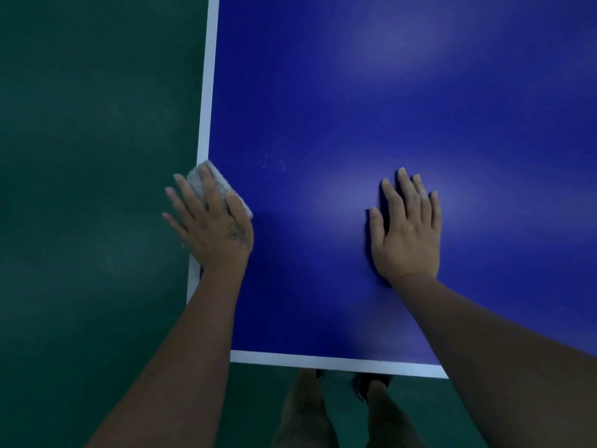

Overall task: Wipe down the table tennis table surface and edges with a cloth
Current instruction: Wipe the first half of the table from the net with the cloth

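1. Plainly, the cloth [223,184] lay on the table's [355,92] left side, over the white edge line [206,92] and close to the near left corner.
2. Its long axis ran on a slant, from the far end at the table's rim toward the near end further in on the blue top.
3. It looked like a small folded pad, pale grey-white, with a rough towel nap; most of it was hidden beneath the hand.
4. The left hand [213,224] pressed flat on it with fingers straight and spread, the outer fingers reaching past the rim over the floor [80,124].
5. The right hand [407,231] rested palm down on the bare blue top, well apart from the cloth, fingers straight and near together, thumb held out.
6. Faint white specks [274,163] showed on the blue just beyond the cloth.
7. Past the near edge, the person's legs [307,412] and a dark shoe [371,383] stood on the green floor.
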A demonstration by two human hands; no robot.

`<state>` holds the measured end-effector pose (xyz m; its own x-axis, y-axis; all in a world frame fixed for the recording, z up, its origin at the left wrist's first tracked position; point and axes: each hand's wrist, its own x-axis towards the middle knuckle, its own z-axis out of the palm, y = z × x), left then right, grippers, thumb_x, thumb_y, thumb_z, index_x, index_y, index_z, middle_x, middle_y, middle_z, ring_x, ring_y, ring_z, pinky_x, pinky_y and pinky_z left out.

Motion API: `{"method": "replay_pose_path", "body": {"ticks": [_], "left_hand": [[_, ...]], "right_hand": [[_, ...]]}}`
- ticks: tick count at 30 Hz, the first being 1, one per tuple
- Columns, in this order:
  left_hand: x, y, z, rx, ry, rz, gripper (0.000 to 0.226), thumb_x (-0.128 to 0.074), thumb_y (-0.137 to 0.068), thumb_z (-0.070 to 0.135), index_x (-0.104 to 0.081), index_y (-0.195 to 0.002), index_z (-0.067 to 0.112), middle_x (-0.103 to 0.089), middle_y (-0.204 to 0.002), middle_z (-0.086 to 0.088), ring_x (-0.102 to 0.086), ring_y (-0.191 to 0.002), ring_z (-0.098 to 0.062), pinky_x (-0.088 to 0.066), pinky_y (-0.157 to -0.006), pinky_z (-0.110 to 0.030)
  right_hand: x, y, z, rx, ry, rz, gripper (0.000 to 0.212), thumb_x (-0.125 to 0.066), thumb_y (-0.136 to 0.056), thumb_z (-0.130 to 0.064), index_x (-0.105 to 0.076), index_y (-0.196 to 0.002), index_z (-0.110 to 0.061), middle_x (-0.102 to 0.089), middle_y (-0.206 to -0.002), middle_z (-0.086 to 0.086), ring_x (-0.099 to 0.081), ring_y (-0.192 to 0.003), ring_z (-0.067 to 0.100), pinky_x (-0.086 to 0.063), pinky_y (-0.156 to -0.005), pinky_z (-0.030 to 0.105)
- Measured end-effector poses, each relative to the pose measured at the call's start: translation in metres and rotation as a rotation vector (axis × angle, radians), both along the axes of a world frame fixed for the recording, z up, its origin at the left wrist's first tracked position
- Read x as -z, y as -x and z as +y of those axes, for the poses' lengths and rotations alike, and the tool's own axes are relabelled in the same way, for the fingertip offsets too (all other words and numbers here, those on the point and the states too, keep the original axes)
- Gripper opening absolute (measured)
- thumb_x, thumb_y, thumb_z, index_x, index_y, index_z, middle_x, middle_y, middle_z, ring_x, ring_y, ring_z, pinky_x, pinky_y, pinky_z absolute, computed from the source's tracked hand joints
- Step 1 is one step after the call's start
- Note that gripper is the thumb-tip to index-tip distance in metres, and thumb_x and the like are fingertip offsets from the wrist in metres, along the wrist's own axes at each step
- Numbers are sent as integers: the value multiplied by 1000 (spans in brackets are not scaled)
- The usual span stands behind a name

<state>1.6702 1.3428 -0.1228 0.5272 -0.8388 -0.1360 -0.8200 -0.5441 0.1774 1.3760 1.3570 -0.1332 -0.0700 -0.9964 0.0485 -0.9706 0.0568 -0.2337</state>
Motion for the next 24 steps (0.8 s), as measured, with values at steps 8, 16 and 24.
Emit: {"method": "replay_pose_path", "body": {"ticks": [8, 16, 24], "left_hand": [[-3, 17, -90, -48, 21, 54, 65, -13, -114, 52, -2, -174, 30, 4, -181, -14, 3, -167, -37, -3, -132, -64], [1, 56, -146, 243, 37, 12, 64, -16, -113, 50, -5, -174, 31, 1, -181, -13, 3, -167, -36, 1, -132, -62], [9, 73, 55, 688, 93, 10, 66, -33, -113, 48, -11, -174, 31, -2, -181, -10, -1, -168, -32, -14, -132, -63]], "right_hand": [[0, 2, -1, 1, 13, -17, 57, -37, -114, -45, -44, -164, -17, -28, -177, 4, -19, -166, 26, -13, -134, 55], [3, 0, -1, -8, 34, -17, 55, -42, -114, -44, -47, -162, -17, -31, -176, 5, -23, -166, 29, -17, -133, 57], [-4, -3, 1, -11, 7, -30, 56, -37, -115, -46, -46, -162, -19, -30, -176, 4, -22, -165, 28, -13, -134, 55]]}}
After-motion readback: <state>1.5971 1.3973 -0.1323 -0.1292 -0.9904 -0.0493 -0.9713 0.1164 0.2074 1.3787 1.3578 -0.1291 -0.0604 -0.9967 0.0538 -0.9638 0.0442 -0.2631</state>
